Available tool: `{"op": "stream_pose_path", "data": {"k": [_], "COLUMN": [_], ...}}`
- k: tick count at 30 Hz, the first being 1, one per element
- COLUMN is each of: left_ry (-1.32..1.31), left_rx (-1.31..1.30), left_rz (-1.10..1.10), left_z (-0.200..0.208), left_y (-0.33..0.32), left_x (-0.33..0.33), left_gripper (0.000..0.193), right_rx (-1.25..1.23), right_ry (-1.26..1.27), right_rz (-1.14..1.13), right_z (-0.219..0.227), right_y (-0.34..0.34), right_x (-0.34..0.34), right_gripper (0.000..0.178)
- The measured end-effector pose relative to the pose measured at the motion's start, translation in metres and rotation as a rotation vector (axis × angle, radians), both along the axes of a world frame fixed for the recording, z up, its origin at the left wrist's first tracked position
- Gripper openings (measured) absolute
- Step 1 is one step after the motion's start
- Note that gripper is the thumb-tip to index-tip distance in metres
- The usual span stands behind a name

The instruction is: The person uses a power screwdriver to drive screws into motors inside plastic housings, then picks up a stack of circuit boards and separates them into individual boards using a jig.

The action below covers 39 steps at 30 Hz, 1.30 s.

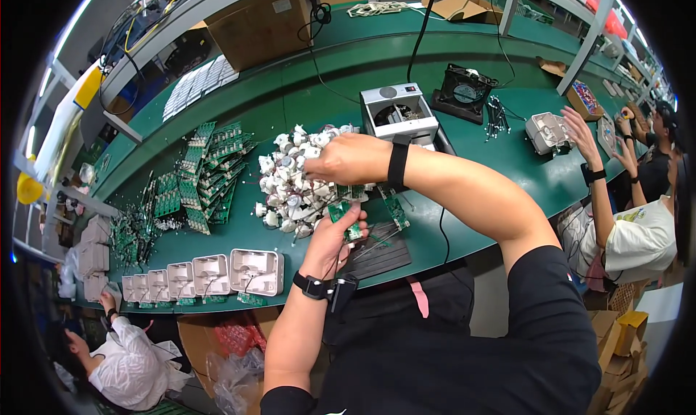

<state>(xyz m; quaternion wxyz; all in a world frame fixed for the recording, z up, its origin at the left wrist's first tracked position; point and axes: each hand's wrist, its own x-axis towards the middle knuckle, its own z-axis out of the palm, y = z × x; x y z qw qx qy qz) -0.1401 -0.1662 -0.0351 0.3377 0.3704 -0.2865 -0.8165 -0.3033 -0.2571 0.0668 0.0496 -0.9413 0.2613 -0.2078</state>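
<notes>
Circuit board in hand, with the pile of white parts (291, 197) on the green bench (426, 242) as reference. The green circuit board (338, 210) lies at the pile's near right edge, gripped by the left hand (330, 239), whose thumb lies across it. The board's visible long axis is oblique: the far end inclines leftward to the pile, the near end rightward, away from it; which face is the front cannot be told. The right hand (351, 158) is over the pile's far right portion, palm down, fingers bent inward and directed left; whether they grip a part is hidden. Just right of the pile, a loose board (396, 210) lies with its long axis slanting from far left to near right. Near and right of the pile is a black mat (380, 261); beyond its far right side, a white machine (399, 96). Left of the pile, stacked boards (194, 179) extend mostly lengthwise away from the wearer; nearer and leftward, a row of pale housings (278, 274) runs left to right.
</notes>
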Motion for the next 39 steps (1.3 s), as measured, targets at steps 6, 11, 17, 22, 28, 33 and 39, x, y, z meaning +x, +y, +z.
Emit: {"op": "stream_pose_path", "data": {"k": [6,11,17,22,28,33,39], "left_ry": [0.347,0.246,0.712,0.829,1.135,1.045,0.893], "left_rx": [0.138,0.109,0.284,0.474,0.403,0.208,-0.012], "left_rz": [0.021,-0.07,-0.04,0.165,-0.169,-0.151,-0.085], "left_z": [0.054,0.025,-0.006,0.024,0.009,0.006,-0.006], "left_y": [0.027,0.018,0.008,0.026,0.021,0.031,0.05], "left_x": [-0.035,-0.03,-0.015,-0.02,-0.015,-0.007,0.002], "left_gripper": [0.027,0.025,0.043,0.059,0.095,0.1,0.086], "right_rx": [0.056,0.02,0.065,0.251,0.494,0.636,0.367], "right_ry": [-0.336,-0.315,-0.514,-0.655,-0.444,-0.054,0.047], "right_rz": [0.011,-0.008,-0.133,-0.203,0.108,0.257,0.332], "right_z": [0.002,-0.009,0.003,0.013,0.023,0.02,0.015], "right_y": [-0.005,-0.001,0.009,0.022,0.037,0.031,0.046], "right_x": [0.012,0.019,0.015,0.015,-0.001,-0.013,-0.006], "right_gripper": [0.021,0.02,0.021,0.025,0.028,0.03,0.03]}}
